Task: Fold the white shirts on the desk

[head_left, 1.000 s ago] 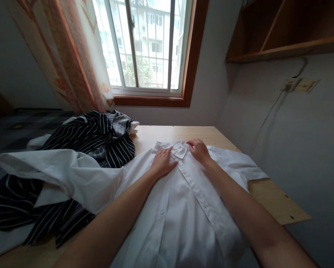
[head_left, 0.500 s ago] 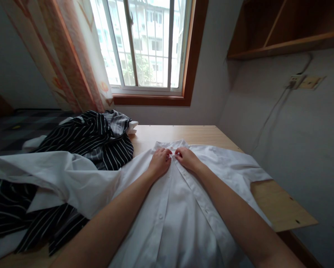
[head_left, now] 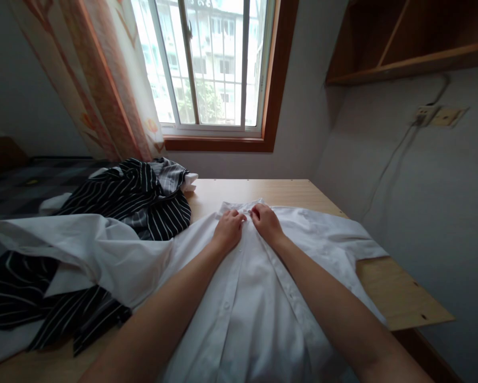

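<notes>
A white button-up shirt [head_left: 258,298] lies front side up, its collar [head_left: 241,205] at the far end and its front parted lower down. Just below the collar, my left hand [head_left: 230,230] pinches the left front edge. My right hand [head_left: 266,222] is closed on the opposite front edge, its fingertips a little apart from the left ones. A button [head_left: 227,306] shows on the left placket. The fingers hide whatever button or buttonhole lies between them. One sleeve [head_left: 79,239] stretches left, the other [head_left: 346,234] right.
Black-and-white striped clothes [head_left: 131,191] are heaped at the left, partly under the white sleeve. The wooden table [head_left: 406,298] ends at the right near the wall. A curtained window [head_left: 211,69] stands behind; a shelf [head_left: 414,58] hangs upper right.
My right hand has shifted slightly up toward the collar, bringing its shirt edge along. The left hand stays nearly in place. The view has moved slightly.
</notes>
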Available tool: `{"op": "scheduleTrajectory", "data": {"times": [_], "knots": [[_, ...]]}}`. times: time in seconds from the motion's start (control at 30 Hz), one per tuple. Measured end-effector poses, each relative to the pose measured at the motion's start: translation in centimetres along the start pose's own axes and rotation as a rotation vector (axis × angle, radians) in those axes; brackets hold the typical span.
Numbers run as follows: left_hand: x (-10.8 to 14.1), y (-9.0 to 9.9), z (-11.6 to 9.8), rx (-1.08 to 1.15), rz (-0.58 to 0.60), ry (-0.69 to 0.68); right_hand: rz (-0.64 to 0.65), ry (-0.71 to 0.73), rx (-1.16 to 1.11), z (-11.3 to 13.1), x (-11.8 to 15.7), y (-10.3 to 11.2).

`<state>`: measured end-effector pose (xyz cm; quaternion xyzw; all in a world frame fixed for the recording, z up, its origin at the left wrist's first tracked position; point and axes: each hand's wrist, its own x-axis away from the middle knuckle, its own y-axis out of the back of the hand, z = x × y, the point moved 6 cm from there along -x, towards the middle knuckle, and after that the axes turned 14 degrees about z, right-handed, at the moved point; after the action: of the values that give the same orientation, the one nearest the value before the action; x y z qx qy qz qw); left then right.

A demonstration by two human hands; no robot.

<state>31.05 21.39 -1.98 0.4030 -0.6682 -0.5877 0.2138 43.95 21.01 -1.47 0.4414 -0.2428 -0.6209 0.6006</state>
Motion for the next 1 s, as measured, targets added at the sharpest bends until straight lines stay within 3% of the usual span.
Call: {"op": "scheduleTrajectory", "data": {"times": [0.17, 0.4, 0.53, 0.7, 1.0], "knots": [[-0.2, 0.0, 0.0, -0.013, 0.018, 0.021, 0.128, -0.075, 0.059, -0.3, -0.2, -1.7], [-1.4, -0.3, -0.5, -0.095, 0.109, 0.112, 0.196, -0.192, 0.028, -1.2, -1.1, -1.7], [-1.7, -0.4, 0.0, -0.022, 0.081, 0.187, 0.185, -0.281, 0.016, -1.4, -1.3, -2.1], [-1.6, -0.5, 0.3, 0.023, 0.041, 0.182, 0.092, -0.213, -0.020, -1.2, -0.8, -2.2], [-1.5, -0.5, 0.3, 0.002, 0.028, 0.193, 0.043, -0.116, -0.194, -1.4, -0.4, -1.7]]}}
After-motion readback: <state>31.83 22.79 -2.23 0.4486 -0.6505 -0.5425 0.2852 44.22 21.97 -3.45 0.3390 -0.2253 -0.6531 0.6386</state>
